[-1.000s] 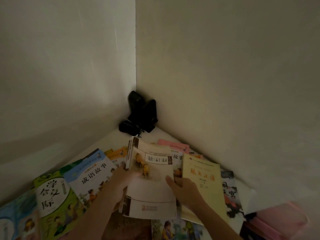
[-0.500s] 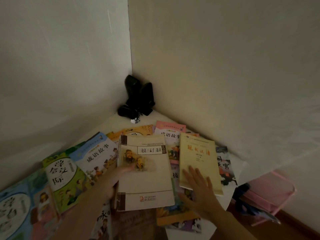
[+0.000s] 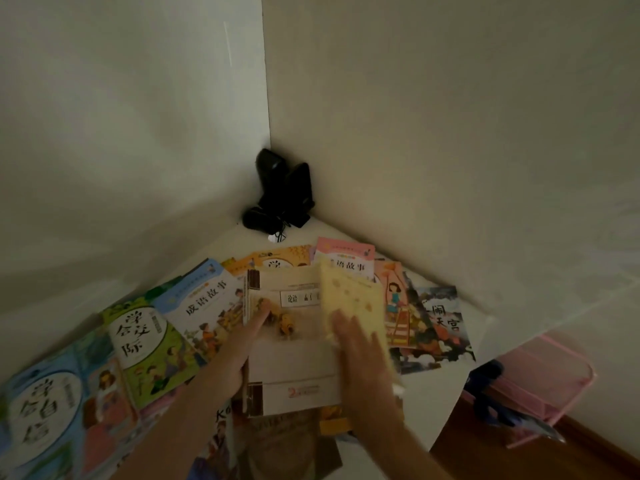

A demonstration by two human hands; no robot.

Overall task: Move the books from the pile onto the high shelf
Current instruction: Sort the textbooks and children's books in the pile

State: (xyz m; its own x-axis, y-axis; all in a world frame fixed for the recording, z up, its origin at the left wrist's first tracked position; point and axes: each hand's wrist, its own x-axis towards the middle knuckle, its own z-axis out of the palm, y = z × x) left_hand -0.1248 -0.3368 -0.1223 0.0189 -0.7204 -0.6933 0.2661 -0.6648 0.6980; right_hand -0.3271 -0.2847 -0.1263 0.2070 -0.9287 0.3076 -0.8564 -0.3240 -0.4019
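Lying fanned across a white table [image 3: 446, 403] in a room corner: many picture books. Resting flat on a cream book [image 3: 294, 344] at the middle of the spread, the left hand [image 3: 239, 351], fingers [image 3: 258, 315] straight and pressing its cover near the spine. Gripping a blurred yellow book [image 3: 349, 303] from its near edge, the right hand [image 3: 363, 362], fingers [image 3: 346, 327] spread up the cover, book tilted over the right side of the cream one. Overlapping to the left: a blue book [image 3: 204, 303] and a green book [image 3: 145, 344]; farther right, a pink book [image 3: 346, 256] and a dark book [image 3: 440, 323]. Standing in the far corner, black speakers [image 3: 284, 188]. Sitting low at right beyond the table edge, a pink basket [image 3: 540, 386], contents dark and unclear.
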